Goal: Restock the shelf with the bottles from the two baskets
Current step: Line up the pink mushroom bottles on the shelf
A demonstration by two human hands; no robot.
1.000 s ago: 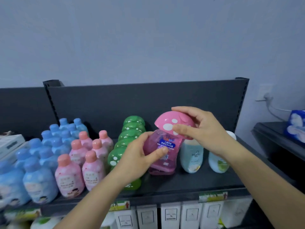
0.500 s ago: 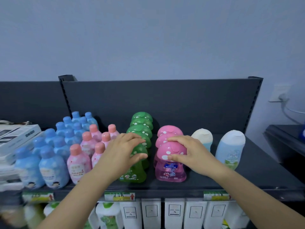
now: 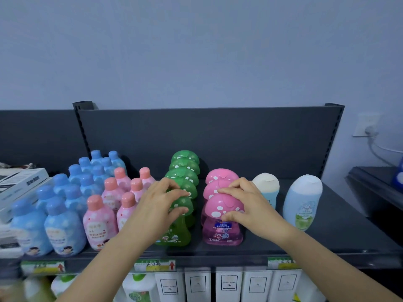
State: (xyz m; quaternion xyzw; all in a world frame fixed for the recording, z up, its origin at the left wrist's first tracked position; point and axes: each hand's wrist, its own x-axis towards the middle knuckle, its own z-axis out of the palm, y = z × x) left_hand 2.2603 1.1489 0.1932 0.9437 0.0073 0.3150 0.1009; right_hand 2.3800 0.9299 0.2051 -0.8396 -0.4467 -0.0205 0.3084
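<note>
Pink bottle (image 3: 222,227), in the air a second ago, is now standing nearest in its row on the shelf (image 3: 327,243). The right hand (image 3: 246,205) is still gripping its cap while the left hand (image 3: 157,205) is grasping the green bottle (image 3: 174,234), squaring both rows.

A plain blue-grey wall (image 3: 196,51) is filling the upper half of the view. At its right side a white plug is sitting in a wall socket (image 3: 366,125), with a white cable (image 3: 379,149) trailing down toward a dark side table (image 3: 375,182), where a blue-and-white package (image 3: 399,175) is poking in at the frame's edge. At far left, flat white boxes (image 3: 19,182) are lying stacked, while yellow-green price labels (image 3: 154,265) are hanging above white cartons (image 3: 229,284) standing side by side.
</note>
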